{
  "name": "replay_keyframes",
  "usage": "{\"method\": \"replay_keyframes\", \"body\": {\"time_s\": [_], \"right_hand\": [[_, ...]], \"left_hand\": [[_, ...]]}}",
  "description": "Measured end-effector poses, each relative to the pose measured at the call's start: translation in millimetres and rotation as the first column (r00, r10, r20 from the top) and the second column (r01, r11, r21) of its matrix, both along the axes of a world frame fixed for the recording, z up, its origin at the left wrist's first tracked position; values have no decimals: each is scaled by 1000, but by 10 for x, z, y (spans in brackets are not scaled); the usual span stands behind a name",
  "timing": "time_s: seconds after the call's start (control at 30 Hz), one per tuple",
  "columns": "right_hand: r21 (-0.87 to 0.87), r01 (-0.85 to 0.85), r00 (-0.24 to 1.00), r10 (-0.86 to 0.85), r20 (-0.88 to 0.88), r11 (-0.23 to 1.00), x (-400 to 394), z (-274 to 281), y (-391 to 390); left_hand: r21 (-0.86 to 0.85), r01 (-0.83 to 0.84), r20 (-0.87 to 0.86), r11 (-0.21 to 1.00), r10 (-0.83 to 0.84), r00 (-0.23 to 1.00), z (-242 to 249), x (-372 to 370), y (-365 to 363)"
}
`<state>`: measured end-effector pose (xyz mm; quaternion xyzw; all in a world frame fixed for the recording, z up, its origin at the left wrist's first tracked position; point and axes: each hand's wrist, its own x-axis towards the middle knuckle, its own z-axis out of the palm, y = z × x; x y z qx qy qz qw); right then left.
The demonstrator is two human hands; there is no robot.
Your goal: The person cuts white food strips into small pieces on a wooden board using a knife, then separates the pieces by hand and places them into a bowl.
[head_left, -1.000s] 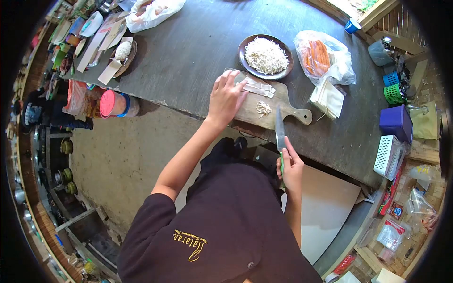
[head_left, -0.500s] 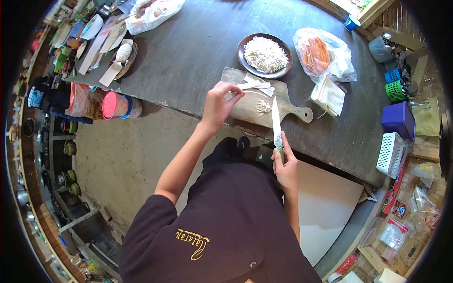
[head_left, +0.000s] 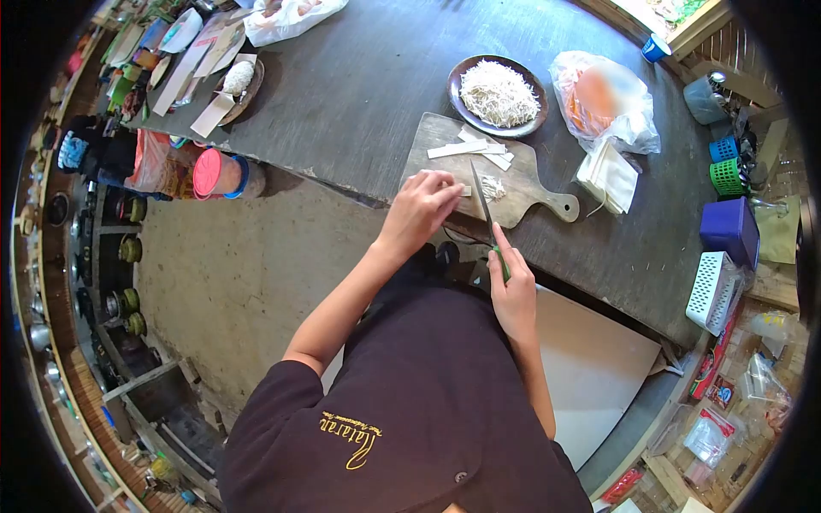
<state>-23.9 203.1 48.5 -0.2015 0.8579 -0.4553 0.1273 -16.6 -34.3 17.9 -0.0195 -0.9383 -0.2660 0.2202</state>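
A short pale strip [head_left: 464, 190] is at the near left part of the cutting board [head_left: 522, 183], its end showing beyond the fingertips of the left hand [head_left: 419, 209]. That hand is bent over the board's near left edge, thumb and fingers drawn together, pinching the strip. The knife [head_left: 481, 197] slants over the board, its tip toward the far side, the blade between the strip and a small pile of thin slivers [head_left: 493, 187] on the board's middle; whether the edge touches the wood cannot be told. The right hand [head_left: 513, 295], just off the board's near side, is closed round the knife's green handle, with the index finger stretched along toward the blade. More pale strips [head_left: 466, 150] lie flat and overlapping on the far part of the board

Just beyond the board's far edge stands a dark plate [head_left: 513, 132] heaped with white shreds [head_left: 499, 92]. To the right of the board, past its handle, lies a stack of pale sheets [head_left: 609, 178], and farther beyond that a clear plastic bag [head_left: 634, 120] with something orange inside. Well off to the board's left, near the table's edge, a shallow bowl [head_left: 250, 101] holds a white lump [head_left: 239, 79]. All these rest on the dark table [head_left: 368, 103] under the board
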Motion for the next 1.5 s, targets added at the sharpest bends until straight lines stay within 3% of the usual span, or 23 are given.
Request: {"method": "replay_keyframes", "body": {"time_s": [0.17,0.47,0.77,1.07,1.5], "right_hand": [[80,-8,1000,9,-13,997,30,42,-48],[222,-2,975,51,-216,975,117,39,17],[283,-19,968,89,-236,959,99,7,82],[543,-62,926,251,-281,838,104,49,25],[434,-108,932,243,-270,894,-211,-84,-158]], "left_hand": [[-10,36,42,999,-36,998,-22,29,111],[-130,78,117,988,-63,991,-21,39,95],[-155,139,105,978,-123,987,32,10,29],[-187,160,112,969,-141,984,15,2,16],[-212,161,138,964,-133,981,54,13,122]]}}
